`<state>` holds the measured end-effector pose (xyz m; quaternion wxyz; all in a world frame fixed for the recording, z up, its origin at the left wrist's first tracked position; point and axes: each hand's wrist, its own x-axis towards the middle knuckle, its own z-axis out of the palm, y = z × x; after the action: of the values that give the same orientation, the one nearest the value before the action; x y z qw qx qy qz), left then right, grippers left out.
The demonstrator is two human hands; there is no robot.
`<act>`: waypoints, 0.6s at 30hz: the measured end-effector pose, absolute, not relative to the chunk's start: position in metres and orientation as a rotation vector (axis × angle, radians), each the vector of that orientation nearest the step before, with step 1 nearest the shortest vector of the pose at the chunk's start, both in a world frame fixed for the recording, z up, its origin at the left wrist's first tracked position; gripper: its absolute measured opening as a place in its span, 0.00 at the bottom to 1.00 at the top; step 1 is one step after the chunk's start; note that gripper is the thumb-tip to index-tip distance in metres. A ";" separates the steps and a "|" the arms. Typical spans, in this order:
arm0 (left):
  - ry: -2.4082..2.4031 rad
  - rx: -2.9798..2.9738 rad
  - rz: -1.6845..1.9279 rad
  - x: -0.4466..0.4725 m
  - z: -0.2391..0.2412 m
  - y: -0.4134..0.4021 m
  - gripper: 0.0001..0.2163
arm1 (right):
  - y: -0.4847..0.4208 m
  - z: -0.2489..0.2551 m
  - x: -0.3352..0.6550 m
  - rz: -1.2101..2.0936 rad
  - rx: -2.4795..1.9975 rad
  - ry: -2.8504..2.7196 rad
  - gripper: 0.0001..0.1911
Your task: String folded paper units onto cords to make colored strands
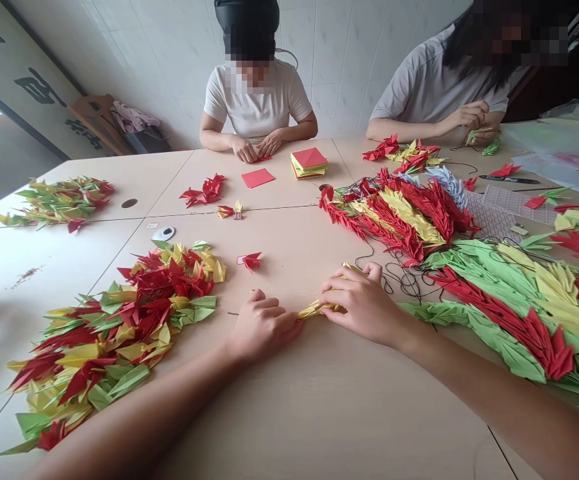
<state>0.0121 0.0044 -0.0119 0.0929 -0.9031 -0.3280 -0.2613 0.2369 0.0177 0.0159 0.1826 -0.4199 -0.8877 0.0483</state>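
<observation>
My right hand (362,303) rests on the pale wooden table (319,413) with its fingers curled around a yellow folded paper crane (316,309). Just to the left, my left hand (264,325) is closed in a loose fist, its fingertips meeting the crane's left tip; I cannot see anything else in it. A thin black thread (399,277) loops on the table just beyond my right hand. A single red crane (250,261) lies a little beyond my left hand.
A big heap of red, yellow and green cranes (114,333) lies at the left. Strung crane garlands (494,293) cover the right. Across the table two people fold paper, beside a stack of square sheets (309,162), loose red cranes (204,191) and another heap (56,200).
</observation>
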 end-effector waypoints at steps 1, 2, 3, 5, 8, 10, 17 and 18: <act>-0.975 -2.676 -0.772 0.012 -0.011 0.004 0.13 | 0.017 0.016 0.237 0.117 -1.182 -2.516 0.06; -0.983 -2.669 -0.768 0.011 -0.011 0.004 0.13 | 0.017 0.016 0.237 0.101 -1.182 -2.518 0.06; -0.995 -2.660 -0.764 0.011 -0.010 0.004 0.12 | 0.017 0.016 0.237 0.090 -1.183 -2.516 0.05; -1.035 -2.645 -0.751 0.010 -0.008 0.004 0.11 | 0.017 0.016 0.237 0.076 -1.188 -2.516 0.03; -1.114 -2.616 -0.743 0.009 -0.008 0.005 0.10 | 0.017 0.017 0.236 0.051 -1.203 -2.535 0.03; -1.137 -2.610 -0.736 0.009 -0.009 0.005 0.10 | 0.017 0.017 0.236 0.036 -1.209 -2.548 0.04; -1.084 -2.658 -0.696 0.011 -0.009 0.005 0.10 | 0.016 0.013 0.234 0.066 -1.124 -2.521 0.03; -1.080 -2.664 -0.693 0.011 -0.010 0.005 0.10 | 0.016 0.012 0.234 0.054 -1.111 -2.519 0.03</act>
<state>0.0108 0.0051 -0.0096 0.0923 -0.8971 -0.3636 -0.2334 0.2342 0.0158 0.0123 0.1929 -0.3958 -0.8976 0.0191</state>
